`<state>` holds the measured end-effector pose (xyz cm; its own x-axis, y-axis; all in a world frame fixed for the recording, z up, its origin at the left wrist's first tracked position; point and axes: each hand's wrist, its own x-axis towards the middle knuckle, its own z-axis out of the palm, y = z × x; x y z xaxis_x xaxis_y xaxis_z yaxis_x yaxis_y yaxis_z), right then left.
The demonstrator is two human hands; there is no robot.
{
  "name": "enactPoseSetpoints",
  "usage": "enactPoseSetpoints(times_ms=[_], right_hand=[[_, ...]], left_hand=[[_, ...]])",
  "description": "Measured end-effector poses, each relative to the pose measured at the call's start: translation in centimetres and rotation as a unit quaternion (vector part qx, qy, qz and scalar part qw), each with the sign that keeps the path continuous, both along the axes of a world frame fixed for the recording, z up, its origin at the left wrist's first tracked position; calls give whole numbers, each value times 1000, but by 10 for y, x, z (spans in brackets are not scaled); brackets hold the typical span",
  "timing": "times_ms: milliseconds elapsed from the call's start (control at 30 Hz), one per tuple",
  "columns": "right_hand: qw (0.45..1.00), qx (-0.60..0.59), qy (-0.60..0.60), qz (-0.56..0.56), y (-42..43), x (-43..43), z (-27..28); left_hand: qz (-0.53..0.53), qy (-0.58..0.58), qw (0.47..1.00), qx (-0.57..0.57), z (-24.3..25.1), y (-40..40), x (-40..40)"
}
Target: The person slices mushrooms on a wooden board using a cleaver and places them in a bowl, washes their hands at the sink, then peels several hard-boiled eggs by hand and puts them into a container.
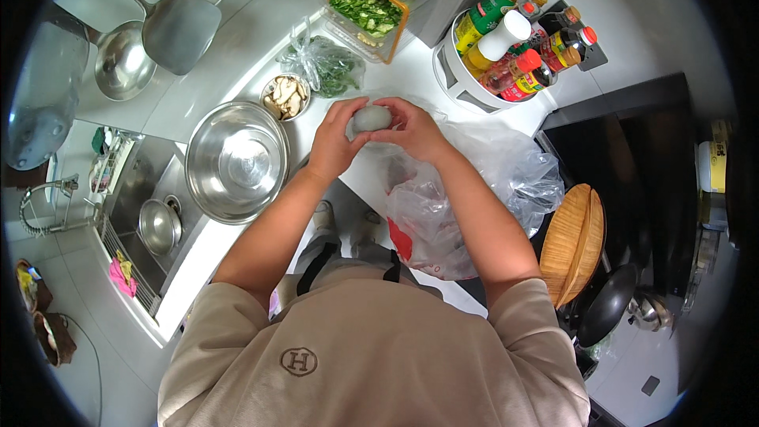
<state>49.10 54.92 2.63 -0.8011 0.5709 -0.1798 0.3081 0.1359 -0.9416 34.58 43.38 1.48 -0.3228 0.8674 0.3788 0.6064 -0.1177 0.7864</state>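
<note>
A greyish, smooth oval egg (372, 119) is held between both hands above the white counter. My left hand (335, 141) has its fingers around the egg's left side. From the right, my right hand (416, 131) grips it with thumb and fingertips. Crumpled clear plastic bags (504, 160) lie under and beside my right forearm, one with red print. Just beyond my left hand are a small bowl of sliced mushrooms (285, 97) and a tied plastic bag of green leaves (326, 65). A large steel basin (237, 161) stands left of my left wrist.
A sink (139, 184) with a steel bowl (160, 226) is at left. Ladles and a spatula (181, 32) hang at upper left. At the back are a container of chopped greens (366, 12) and a bottle rack (468, 92). A wooden lid (570, 246) and wok (608, 305) stand right.
</note>
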Motion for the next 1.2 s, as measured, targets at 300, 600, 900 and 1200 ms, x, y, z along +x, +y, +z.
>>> enactPoseSetpoints(times_ms=[300, 600, 900, 1200], right_hand=[[976, 195, 72, -70, -20, 19, 32], [963, 245, 75, -89, -32, 23, 46], [968, 223, 75, -85, -38, 27, 46], [986, 147, 60, -55, -35, 30, 72]], left_hand=[[-112, -235, 961, -92, 23, -11, -2], [-78, -357, 929, -63, 29, -14, 5], [-113, -355, 923, -94, 46, -22, 13], [-100, -331, 930, -123, 68, -24, 13]])
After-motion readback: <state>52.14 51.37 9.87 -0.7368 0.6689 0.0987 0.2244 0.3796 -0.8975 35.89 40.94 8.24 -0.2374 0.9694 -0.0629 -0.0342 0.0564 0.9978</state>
